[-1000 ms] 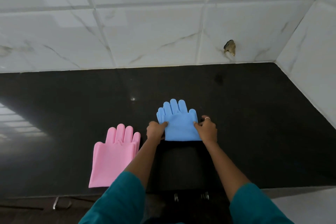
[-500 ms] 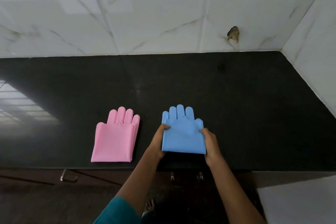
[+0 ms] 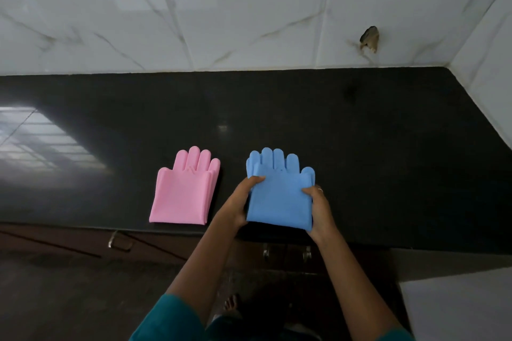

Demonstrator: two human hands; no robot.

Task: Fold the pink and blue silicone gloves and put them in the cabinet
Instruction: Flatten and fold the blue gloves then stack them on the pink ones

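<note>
The folded blue silicone gloves (image 3: 279, 191) lie near the front edge of the black counter (image 3: 360, 147), fingers pointing to the wall. My left hand (image 3: 240, 202) grips their left side with the thumb on top. My right hand (image 3: 318, 207) grips their right side the same way. The folded pink silicone gloves (image 3: 184, 191) rest flat on the counter just left of the blue ones, untouched. Below the counter edge are dark cabinet doors with metal handles (image 3: 286, 253).
A white marble-tiled wall (image 3: 249, 14) runs behind the counter and turns along its right side, with a chipped hole (image 3: 370, 41). Another cabinet handle (image 3: 117, 241) shows at lower left. My bare foot (image 3: 231, 304) is on the floor below.
Both hands have shifted from pressing the blue gloves flat to gripping their sides and drawing them toward the counter's front edge. The camera has pulled back and tilted down.
</note>
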